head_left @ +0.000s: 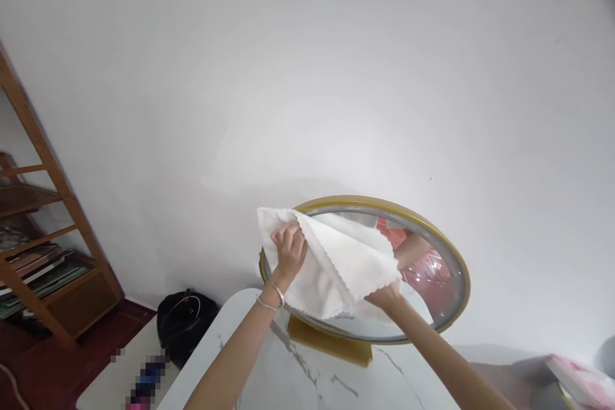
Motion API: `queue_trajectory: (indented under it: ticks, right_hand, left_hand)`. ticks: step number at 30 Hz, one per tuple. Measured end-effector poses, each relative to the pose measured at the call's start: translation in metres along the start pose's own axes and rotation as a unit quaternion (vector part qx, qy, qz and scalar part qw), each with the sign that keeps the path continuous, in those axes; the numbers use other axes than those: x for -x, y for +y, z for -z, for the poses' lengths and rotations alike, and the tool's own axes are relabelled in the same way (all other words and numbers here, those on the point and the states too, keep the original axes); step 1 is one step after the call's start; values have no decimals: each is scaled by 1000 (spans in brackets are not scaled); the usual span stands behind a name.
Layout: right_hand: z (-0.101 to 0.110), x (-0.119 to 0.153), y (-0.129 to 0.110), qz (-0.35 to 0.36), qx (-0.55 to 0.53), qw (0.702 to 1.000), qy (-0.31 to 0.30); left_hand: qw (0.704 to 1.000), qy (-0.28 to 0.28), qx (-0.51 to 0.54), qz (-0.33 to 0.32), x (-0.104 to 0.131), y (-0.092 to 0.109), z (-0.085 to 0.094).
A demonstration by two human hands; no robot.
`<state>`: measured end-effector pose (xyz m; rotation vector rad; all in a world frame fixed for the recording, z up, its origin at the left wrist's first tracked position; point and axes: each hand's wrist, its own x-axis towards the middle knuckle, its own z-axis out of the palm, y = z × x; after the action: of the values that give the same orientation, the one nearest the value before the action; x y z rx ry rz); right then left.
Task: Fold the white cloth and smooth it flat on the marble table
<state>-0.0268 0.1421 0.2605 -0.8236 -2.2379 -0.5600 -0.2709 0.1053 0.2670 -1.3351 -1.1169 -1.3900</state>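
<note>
A white cloth with scalloped edges (331, 262) hangs in front of an oval mirror with a gold rim (456, 256). My left hand (291, 248), with a bracelet at its wrist, has its fingers curled on the cloth's left part, near the rim. At the lower right of the cloth is my right hand (385, 296), its fingers partly hidden behind the fabric, which it holds. The mirror stands tilted on a gold base (329, 341) and reflects an arm, the cloth and a red floor.
A white marble-patterned table (288, 378) bears the mirror, close to a white wall (307, 77). On the left are a wooden shelf (62, 205) with papers and a black bag (185, 327) on a pale surface. A pink-and-white packet (581, 381) lies at the lower right.
</note>
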Motion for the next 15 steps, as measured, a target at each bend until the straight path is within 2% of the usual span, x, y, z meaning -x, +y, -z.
queue_trajectory:
  ticks: [2, 4, 7, 9, 11, 13, 15]
  right_hand:
    - [22, -18, 6, 23, 48, 999, -1]
    - [43, -44, 8, 42, 85, 995, 15]
    - [64, -85, -4, 66, 127, 984, 110]
    - [66, -105, -19, 74, 143, 975, 152]
    - [58, -114, -34, 81, 151, 974, 146]
    - [42, -111, -46, 100, 158, 974, 127]
    - [21, -96, -55, 129, 161, 972, 112]
  left_hand:
    - [1000, 3, 12, 15, -26, 3, -5]
    - [999, -22, 22, 36, -48, 7, -6]
    - [994, -82, 28, 72, -57, 10, -3]
    - [990, -102, 22, 93, -45, 8, 1]
    - [988, -103, 5, 112, -21, 2, 5]
    - [986, -107, -14, 123, 10, -4, 10]
    - [984, -121, -24, 127, 44, -10, 17]
